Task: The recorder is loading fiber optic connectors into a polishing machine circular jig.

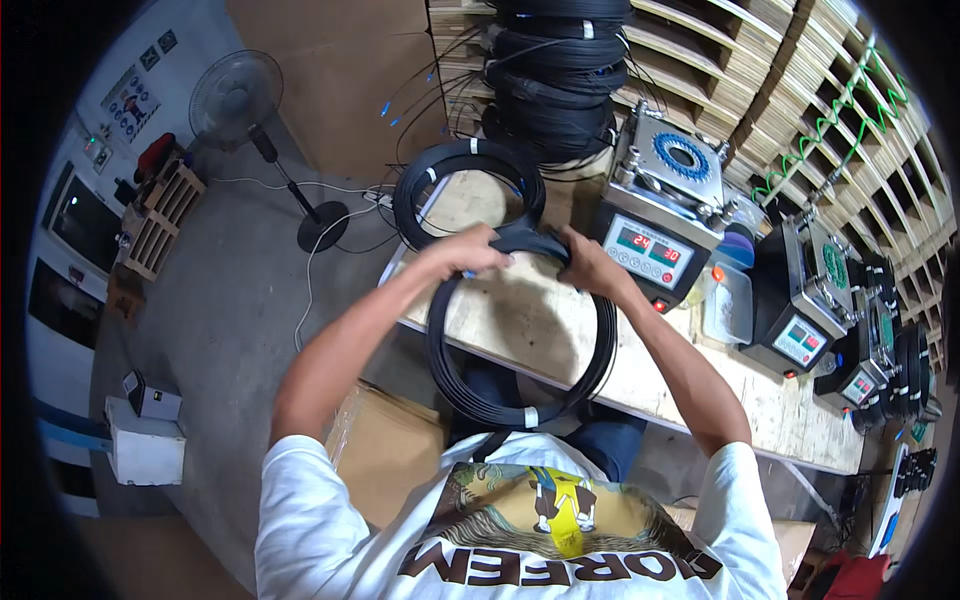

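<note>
I clamp my left hand and right hand on the top of the black cable coil; its loop hangs toward me over the workbench edge, both hands equally near.

The top of the black cable coil disappears under the left hand and right hand, and the fingers curl out of sight behind it. The table runs off at the right, its far end lost in the dark rim. The wall posters are too small to make out.
</note>
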`<move>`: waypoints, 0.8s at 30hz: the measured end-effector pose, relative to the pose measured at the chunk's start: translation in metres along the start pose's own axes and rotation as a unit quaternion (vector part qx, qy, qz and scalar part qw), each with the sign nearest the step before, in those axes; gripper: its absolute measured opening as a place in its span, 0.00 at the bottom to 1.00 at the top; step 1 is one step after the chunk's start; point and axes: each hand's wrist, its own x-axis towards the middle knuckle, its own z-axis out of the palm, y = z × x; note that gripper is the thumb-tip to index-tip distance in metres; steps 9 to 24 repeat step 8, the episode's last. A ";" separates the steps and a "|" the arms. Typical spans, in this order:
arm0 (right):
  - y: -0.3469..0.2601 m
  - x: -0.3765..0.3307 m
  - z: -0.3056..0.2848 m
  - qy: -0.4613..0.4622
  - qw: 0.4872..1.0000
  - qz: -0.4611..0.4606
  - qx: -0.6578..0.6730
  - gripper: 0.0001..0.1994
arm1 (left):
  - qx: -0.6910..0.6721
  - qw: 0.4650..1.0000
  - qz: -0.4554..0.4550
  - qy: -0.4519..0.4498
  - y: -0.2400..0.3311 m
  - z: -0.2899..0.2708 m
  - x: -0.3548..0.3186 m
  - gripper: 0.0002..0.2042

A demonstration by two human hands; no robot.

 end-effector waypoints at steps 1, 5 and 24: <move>-0.012 0.023 -0.006 -0.008 1.000 -0.020 0.013 0.28 | -0.047 0.998 -0.039 -0.005 0.004 -0.025 -0.004 0.11; -0.042 0.127 -0.040 0.034 0.977 -0.185 -0.098 0.35 | -0.126 0.991 -0.034 -0.017 0.020 -0.129 0.002 0.09; -0.073 0.192 -0.060 -0.071 0.979 -0.102 -0.163 0.46 | -0.093 0.993 -0.078 -0.009 0.018 -0.191 0.030 0.07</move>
